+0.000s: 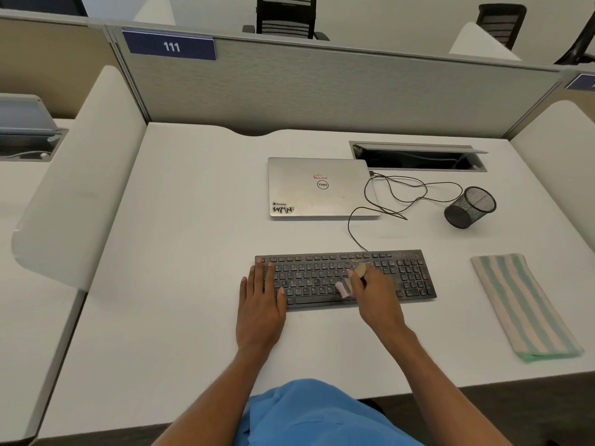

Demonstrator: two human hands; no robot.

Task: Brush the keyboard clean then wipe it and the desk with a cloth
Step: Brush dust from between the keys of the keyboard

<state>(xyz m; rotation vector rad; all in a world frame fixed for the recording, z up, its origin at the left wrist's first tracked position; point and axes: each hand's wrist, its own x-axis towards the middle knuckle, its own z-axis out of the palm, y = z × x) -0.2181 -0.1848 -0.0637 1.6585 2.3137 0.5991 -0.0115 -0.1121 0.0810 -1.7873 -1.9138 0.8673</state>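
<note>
One black keyboard [346, 278] lies across the white desk [180, 252], under both hands. The left hand [260, 304] rests flat on the keyboard's left end, fingers straight and together, with the little finger hanging over the left edge onto the desk. The right hand [376, 300] is curled around one small brush [343, 288] above the middle keys. The pale handle end pokes out past the fingers and the pinkish bristles point down toward the row just above the space bar. Dust specks show on the keys to the right of this hand and along the top edge.

Between the wrists and the desk's near edge the surface is bare, and a wide bare stretch runs outward from the left hand to the desk's left edge. Well out from the right hand lies one folded cloth [524, 304], striped green and cream, apart from the keyboard and close to the right edge.

Beyond the fingertips sits one closed silver laptop [318, 188]. One thin black cable [386, 194] loops between the laptop and the keyboard's far edge. One black mesh pen cup [470, 207] stands past the right hand. One open cable hatch [418, 156] is set in the desk near the grey partition [322, 91], which closes off the far edge and carries one number plate [170, 46] reading 111. Two office chairs [285, 16] show behind it.
</note>
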